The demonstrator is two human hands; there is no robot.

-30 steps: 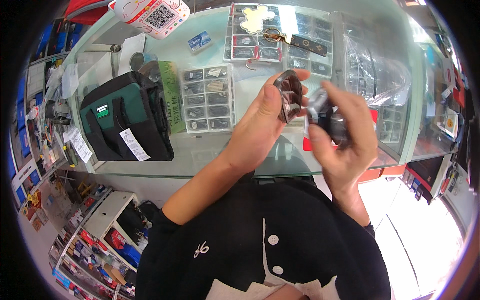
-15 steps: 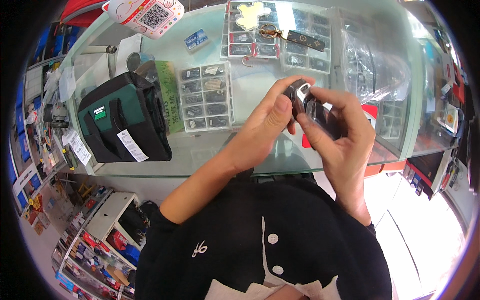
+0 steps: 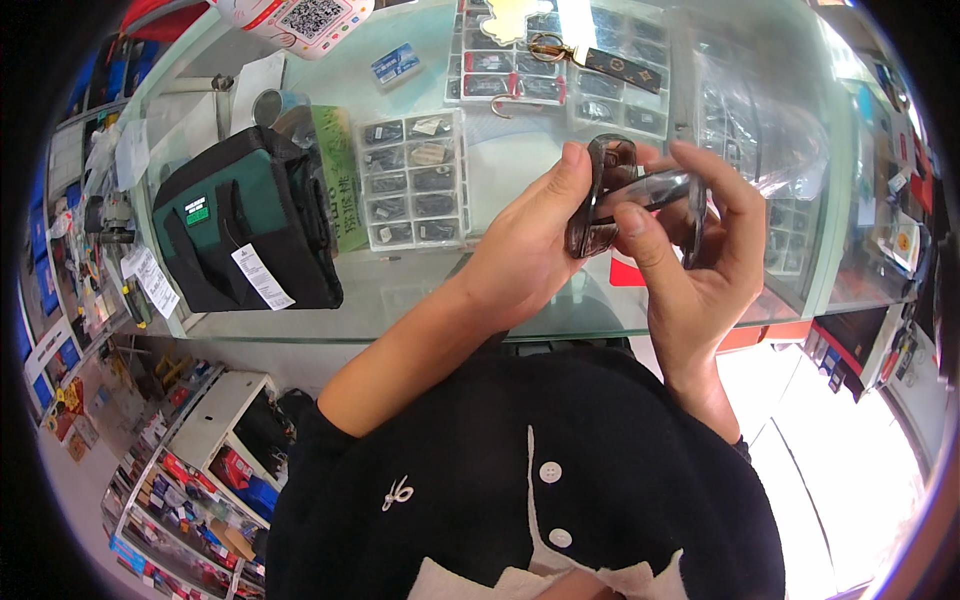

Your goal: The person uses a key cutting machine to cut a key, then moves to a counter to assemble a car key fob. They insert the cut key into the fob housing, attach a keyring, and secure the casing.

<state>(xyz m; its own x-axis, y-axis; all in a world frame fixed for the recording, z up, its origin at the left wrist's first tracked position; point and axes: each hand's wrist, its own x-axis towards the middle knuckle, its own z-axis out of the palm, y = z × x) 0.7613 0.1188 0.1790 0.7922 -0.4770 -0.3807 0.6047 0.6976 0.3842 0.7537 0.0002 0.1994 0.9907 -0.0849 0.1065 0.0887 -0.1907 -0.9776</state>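
Observation:
Above the counter, my left hand (image 3: 530, 240) grips a smoky see-through shell (image 3: 585, 225), which looks like a key fob cover, between thumb and fingers. My right hand (image 3: 715, 255) is curled around a second dark, glossy shell piece (image 3: 665, 188), with the thumb against its near side. The two pieces stand apart at an angle, close together between my hands. I cannot tell whether they are still joined. Fingers hide part of both pieces, and any fob inside cannot be made out.
Under my hands is a glass counter (image 3: 400, 300). A green and black bag (image 3: 240, 225) stands left, beside a compartment box (image 3: 415, 180) of dark fobs. Farther back lie a keyring with a patterned strap (image 3: 620, 70), a small blue box (image 3: 395, 65) and clear plastic bags (image 3: 755, 110).
The dark object, earlier held more compactly, has opened into two angled shell pieces. My right hand has shifted slightly right, and the left hand's piece now stands upright.

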